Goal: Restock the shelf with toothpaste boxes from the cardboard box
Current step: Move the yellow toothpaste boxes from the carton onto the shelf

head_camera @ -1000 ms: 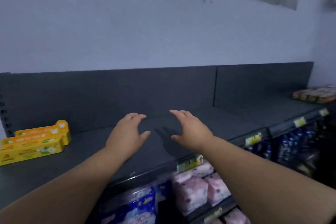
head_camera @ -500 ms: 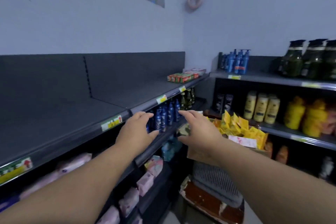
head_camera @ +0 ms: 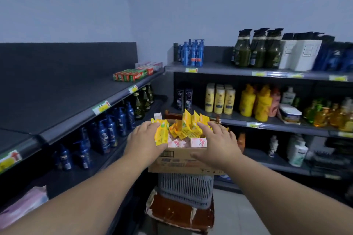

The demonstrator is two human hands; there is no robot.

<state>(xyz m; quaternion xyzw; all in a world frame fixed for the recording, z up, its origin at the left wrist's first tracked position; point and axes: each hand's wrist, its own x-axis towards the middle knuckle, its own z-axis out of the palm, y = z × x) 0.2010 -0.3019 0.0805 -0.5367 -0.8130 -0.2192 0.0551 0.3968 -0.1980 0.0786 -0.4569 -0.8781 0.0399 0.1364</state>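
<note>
An open cardboard box [head_camera: 183, 160] stands in front of me on a grey plastic basket [head_camera: 186, 191]. Several yellow toothpaste boxes [head_camera: 188, 128] stick up inside it, above a few pink-and-white packs [head_camera: 198, 142]. My left hand [head_camera: 145, 139] is at the box's left rim. Its fingers lie over the top end of one yellow toothpaste box [head_camera: 162, 133] and its thumb sits below that box, the fingers nearly straight. My right hand [head_camera: 217, 141] hovers with spread fingers over the right side of the box and holds nothing. The dark top shelf [head_camera: 57, 101] runs along the left.
Red and green toothpaste boxes [head_camera: 133, 75] lie at the far end of the top shelf. Blue bottles [head_camera: 107, 135] fill the shelf below it. The shelves on the right hold shampoo bottles [head_camera: 219, 99]. A worn brown stool [head_camera: 179, 213] carries the basket on the tiled floor.
My view has swung right, from the top shelf with yellow boxes at its left end to the cardboard box. Both hands have come down onto the box, and the left one now touches a yellow box.
</note>
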